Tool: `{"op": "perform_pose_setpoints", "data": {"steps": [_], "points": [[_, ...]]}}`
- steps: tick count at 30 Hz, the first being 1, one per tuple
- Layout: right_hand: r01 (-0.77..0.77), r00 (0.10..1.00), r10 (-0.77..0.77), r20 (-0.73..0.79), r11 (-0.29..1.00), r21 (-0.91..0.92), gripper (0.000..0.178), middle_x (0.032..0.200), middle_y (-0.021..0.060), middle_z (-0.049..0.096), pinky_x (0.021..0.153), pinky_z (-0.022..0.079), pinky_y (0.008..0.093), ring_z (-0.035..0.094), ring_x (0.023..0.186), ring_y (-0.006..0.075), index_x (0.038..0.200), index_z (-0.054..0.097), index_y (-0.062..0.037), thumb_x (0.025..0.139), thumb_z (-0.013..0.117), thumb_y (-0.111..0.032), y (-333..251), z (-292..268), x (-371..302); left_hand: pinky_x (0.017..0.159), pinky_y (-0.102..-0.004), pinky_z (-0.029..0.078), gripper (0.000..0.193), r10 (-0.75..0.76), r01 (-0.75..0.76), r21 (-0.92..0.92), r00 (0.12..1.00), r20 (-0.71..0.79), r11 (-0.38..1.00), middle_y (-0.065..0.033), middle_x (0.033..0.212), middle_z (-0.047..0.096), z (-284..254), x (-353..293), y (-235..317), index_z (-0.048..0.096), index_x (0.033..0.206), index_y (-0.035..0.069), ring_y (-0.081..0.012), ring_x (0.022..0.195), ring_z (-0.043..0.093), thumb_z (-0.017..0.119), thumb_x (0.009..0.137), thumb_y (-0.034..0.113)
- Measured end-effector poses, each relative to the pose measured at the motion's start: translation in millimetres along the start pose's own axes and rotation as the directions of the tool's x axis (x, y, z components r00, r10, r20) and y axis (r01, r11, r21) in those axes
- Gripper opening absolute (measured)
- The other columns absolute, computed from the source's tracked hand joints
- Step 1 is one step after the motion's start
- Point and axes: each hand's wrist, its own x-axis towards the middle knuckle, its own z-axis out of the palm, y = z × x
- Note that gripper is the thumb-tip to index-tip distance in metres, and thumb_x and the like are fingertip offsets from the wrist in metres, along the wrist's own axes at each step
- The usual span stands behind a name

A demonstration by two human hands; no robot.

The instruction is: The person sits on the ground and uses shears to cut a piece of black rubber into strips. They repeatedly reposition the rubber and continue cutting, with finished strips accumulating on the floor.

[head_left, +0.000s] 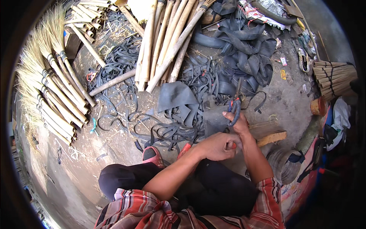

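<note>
My right hand [240, 124] is closed round the handles of a pair of scissors [235, 108]. Dark wrapping covers the handle loops, and the blades point away from me. Beside my right wrist, my left hand [218, 146] is curled in a fist, with a small reddish spot showing at its fingers; what it grips, if anything, is hidden. A flat piece of dark rubber [214, 121] lies on the ground just left of the scissors. Beyond it spread a heap of cut rubber strips [171, 128] and a larger rubber sheet [177, 96].
Brooms [57, 86] with bamboo handles lie at the left. Bamboo poles [167, 42] are piled ahead, beside crumpled rubber sheets [244, 49]. A wooden block [272, 138] sits right of my right forearm. A bundle of bristles [333, 79] stands far right.
</note>
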Motion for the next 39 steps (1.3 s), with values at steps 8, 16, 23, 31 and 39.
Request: {"op": "perform_pose_setpoints", "data": {"steps": [8, 16, 23, 31, 39], "points": [[0.255, 0.965, -0.250, -0.075, 0.965, 0.057, 0.062, 0.118, 0.0003, 0.055, 0.097, 0.040, 0.0316, 0.052, 0.108, 0.0125, 0.135, 0.056, -0.0024, 0.078, 0.078, -0.013, -75.9, -5.1, -88.7, 0.072, -0.0314, 0.054, 0.059, -0.435, 0.355, -0.269, 0.826, -0.358, 0.895, -0.0036, 0.084, 0.068, -55.5, -26.6, 11.0, 0.071, 0.107, 0.005, -0.0147, 0.075, 0.064, 0.048, 0.105, 0.060], [0.259, 0.966, -0.241, 0.100, 0.853, -0.453, 0.058, 0.111, 0.0012, 0.057, 0.093, 0.044, 0.0286, 0.055, 0.103, 0.0138, 0.128, 0.059, -0.0021, 0.078, 0.081, -0.022, -122.3, 7.5, -199.6, 0.085, -0.0435, 0.062, 0.044, -0.099, -0.420, -0.753, 0.840, -0.534, 0.507, -0.0144, 0.124, 0.069, -15.0, -42.0, 44.3, 0.054, 0.132, 0.001, -0.0255, 0.107, 0.071, 0.049, 0.111, 0.039], [0.252, 0.963, -0.261, 0.067, 0.787, -0.563, 0.054, 0.107, 0.0006, 0.058, 0.089, 0.046, 0.0291, 0.056, 0.098, 0.0138, 0.123, 0.061, -0.0043, 0.078, 0.082, -0.025, -115.4, 3.8, -247.5, 0.081, -0.0433, 0.062, 0.030, -0.058, -0.627, -0.640, 0.693, -0.719, 0.444, -0.0099, 0.118, 0.070, -34.9, -81.5, 77.8, 0.055, 0.129, 0.006, -0.0234, 0.101, 0.072, 0.054, 0.109, 0.027], [0.330, 0.931, -0.364, 0.026, 0.810, -0.485, 0.051, 0.108, 0.0012, 0.058, 0.088, 0.046, 0.0283, 0.057, 0.099, 0.0138, 0.122, 0.062, -0.0039, 0.077, 0.082, -0.019, -114.3, 14.2, -297.9, 0.076, -0.0393, 0.061, 0.030, -0.046, -0.645, -0.631, 0.683, -0.729, 0.430, -0.0074, 0.112, 0.072, -18.6, -99.8, 112.6, 0.060, 0.125, 0.003, -0.0209, 0.094, 0.072, 0.056, 0.108, 0.027], [0.416, 0.883, -0.465, -0.068, 0.841, -0.345, 0.047, 0.107, -0.0001, 0.056, 0.088, 0.044, 0.0269, 0.055, 0.098, 0.0128, 0.121, 0.062, -0.0054, 0.078, 0.080, -0.014, -115.0, 26.8, -310.4, 0.074, -0.0401, 0.052, 0.055, 0.123, -0.634, -0.668, 0.755, -0.644, 0.391, -0.0117, 0.138, 0.062, -19.9, -105.4, 114.9, 0.049, 0.143, 0.009, -0.0240, 0.112, 0.065, 0.045, 0.109, 0.052]]}}
